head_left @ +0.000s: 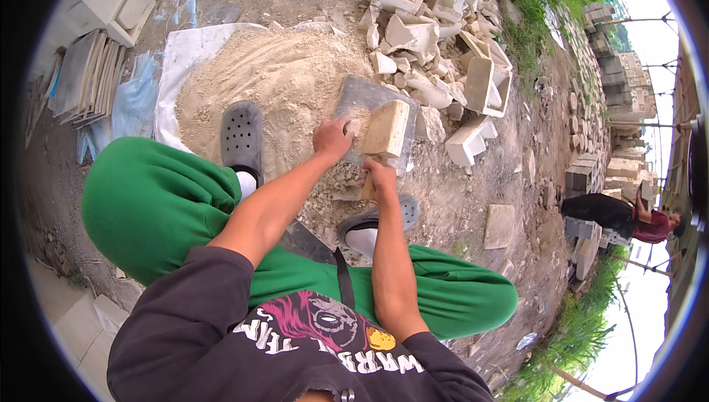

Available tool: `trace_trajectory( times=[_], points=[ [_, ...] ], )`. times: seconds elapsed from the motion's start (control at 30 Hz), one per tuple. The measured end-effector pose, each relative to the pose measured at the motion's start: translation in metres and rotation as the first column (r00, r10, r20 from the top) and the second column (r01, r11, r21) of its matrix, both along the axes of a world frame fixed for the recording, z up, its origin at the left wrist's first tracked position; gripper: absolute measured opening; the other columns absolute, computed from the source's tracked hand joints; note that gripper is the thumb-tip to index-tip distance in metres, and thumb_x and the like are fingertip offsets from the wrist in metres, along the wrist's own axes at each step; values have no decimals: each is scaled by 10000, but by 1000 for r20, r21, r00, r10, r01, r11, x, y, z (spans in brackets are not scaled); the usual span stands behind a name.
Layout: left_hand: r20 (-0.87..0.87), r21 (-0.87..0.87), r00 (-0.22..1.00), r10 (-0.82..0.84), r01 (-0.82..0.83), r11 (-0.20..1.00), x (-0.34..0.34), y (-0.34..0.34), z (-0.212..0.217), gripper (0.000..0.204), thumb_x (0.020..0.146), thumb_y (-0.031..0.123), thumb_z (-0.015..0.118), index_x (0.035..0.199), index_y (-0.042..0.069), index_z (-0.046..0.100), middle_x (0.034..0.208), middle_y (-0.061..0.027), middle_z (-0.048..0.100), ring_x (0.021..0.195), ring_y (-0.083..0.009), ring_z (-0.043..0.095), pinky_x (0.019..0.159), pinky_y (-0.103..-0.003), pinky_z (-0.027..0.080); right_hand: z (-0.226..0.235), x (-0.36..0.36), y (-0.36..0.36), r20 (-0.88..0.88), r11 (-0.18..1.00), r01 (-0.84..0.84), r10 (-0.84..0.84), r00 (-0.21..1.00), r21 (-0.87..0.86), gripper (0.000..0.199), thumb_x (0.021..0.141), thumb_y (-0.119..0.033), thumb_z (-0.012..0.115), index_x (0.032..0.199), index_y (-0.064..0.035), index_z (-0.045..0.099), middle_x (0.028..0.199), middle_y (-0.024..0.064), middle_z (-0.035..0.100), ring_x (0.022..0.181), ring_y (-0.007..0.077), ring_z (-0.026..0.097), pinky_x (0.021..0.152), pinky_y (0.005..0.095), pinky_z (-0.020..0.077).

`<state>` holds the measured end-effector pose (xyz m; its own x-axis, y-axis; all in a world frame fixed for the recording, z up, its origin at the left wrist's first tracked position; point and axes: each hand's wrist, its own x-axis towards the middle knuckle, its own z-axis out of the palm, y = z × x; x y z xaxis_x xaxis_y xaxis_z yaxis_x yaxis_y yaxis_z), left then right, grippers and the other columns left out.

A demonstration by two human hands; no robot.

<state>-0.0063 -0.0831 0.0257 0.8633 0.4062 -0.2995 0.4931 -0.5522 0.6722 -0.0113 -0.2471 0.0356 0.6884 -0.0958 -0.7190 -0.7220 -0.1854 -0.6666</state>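
- Your right hand [381, 177] is clenched round the handle of a wooden mallet [385, 130], whose block head lies over a grey slab [362, 99].
- Your left hand [331, 138] rests on the slab beside the mallet head, fingers curled on a small pale lump [353, 128].
- The slab sits on the ground between a sand pile [281, 77] and broken blocks [436, 40].

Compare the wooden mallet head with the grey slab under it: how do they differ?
The pale wooden block-shaped mallet head is tan, thick and small; the flat grey slab is dull grey, thin and broader. The mallet head is raised on a handle in the right hand; the slab lies on the sand pile, with the left hand at its edge. Both are roughly rectangular.
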Motion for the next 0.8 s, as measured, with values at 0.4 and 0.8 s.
trace_trajectory(
  times=[0.4, 0.8],
  points=[
    [-96, -85, 995, 10, -18, 996, 34, -8, -15, 317, 795, 305, 772, 1091, 198, 741, 1078, -60, 737, 1067, -297, 648, 915, -431, 516, 81, 25, -16, 290, 991, 34, 6, 957, -132, 316, 736, -149, 737, 954, 64, 653, 683, 103, 663, 504, 179, 631, 494, 328, 500],
    [-92, -79, 995, -50, 43, 996, 60, -6, -29, 321, 764, 325, 813, 1068, 237, 759, 1074, -1, 743, 1073, -255, 639, 914, -419, 522, -36, -3, -7, 301, 879, 1, 161, 940, -476, 346, 723, -230, 733, 907, 62, 708, 785, 190, 728, 701, 309, 722, 657, 402, 559]
  ],
)
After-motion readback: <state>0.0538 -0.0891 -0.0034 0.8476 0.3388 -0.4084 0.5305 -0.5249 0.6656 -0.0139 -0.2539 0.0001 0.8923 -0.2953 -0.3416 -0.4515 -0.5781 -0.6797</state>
